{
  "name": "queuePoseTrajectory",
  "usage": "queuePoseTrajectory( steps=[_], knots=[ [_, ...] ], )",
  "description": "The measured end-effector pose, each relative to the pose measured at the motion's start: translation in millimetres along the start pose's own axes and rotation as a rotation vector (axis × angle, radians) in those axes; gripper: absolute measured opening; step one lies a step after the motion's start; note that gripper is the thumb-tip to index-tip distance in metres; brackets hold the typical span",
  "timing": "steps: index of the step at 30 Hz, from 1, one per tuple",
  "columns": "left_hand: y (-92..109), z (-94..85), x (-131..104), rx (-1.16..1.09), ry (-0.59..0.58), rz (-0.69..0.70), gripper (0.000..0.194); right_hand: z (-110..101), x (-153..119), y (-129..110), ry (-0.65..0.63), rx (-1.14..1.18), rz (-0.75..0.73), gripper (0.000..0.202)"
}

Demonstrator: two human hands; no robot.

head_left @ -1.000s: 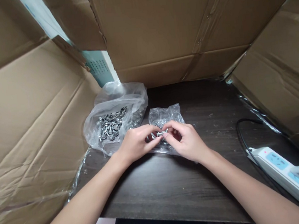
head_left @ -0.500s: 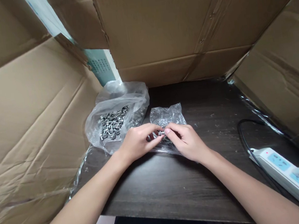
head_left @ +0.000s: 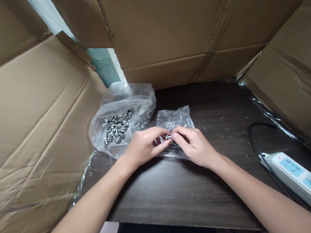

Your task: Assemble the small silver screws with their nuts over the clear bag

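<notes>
A small silvery bolt (head_left: 169,137) lies sideways between my two hands, above a small clear plastic bag. My left hand (head_left: 146,144) pinches its left end with thumb and forefinger. The thumb and forefinger of my right hand (head_left: 192,142) close on its right end, where the fingertips hide whether a nut or washer sits there. Beneath and behind my fingers, the small bag (head_left: 175,117) holds metal pieces, mostly covered by my hands. To the left, a larger open plastic bag (head_left: 97,132) contains many shiny bolts (head_left: 117,127).
Cardboard walls (head_left: 179,21) enclose the dark wooden tabletop (head_left: 163,193) at the back and both sides. On the right lies a white power strip (head_left: 291,169) with a black cable (head_left: 254,139) curving beside it. The table's front edge runs below my forearms.
The view has shifted slightly. Both hands keep nearly the same pose at the bolt, with a little more of its shank showing between the fingertips.
</notes>
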State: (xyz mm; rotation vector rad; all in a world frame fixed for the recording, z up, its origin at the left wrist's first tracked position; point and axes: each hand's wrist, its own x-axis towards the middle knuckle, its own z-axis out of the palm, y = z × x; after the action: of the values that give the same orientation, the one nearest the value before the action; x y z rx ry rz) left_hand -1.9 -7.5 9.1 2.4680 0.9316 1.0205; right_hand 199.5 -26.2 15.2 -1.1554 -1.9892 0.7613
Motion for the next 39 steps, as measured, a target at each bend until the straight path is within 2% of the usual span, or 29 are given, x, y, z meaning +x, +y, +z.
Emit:
queuePoseTrajectory(
  steps=[5,11,21,28,37,39],
  knots=[
    [0.1,0.4,-0.1,0.000,-0.005,0.005,0.013,-1.1,0.6,-0.5,-0.005,-0.011,0.008,0.033],
    [-0.7,0.3,0.4,-0.013,0.010,0.004,0.012,-2.3,-0.3,-2.7,-0.012,0.027,0.009,0.017],
    [0.9,-0.3,0.6,-0.009,0.015,0.029,0.012,-0.3,0.4,0.1,-0.042,0.027,-0.005,0.030],
    [-1.4,-0.6,-0.3,-0.014,0.028,0.005,0.013,-0.8,-0.1,-0.9,-0.010,0.031,-0.003,0.017],
    [-0.5,-0.3,-0.3,-0.020,0.013,0.017,0.012,1.4,0.5,1.4,-0.019,0.023,-0.014,0.031],
    [-0.6,-0.4,-0.2,-0.018,0.017,0.013,0.012,0.8,0.9,1.1,-0.014,0.024,-0.006,0.028]
  ],
)
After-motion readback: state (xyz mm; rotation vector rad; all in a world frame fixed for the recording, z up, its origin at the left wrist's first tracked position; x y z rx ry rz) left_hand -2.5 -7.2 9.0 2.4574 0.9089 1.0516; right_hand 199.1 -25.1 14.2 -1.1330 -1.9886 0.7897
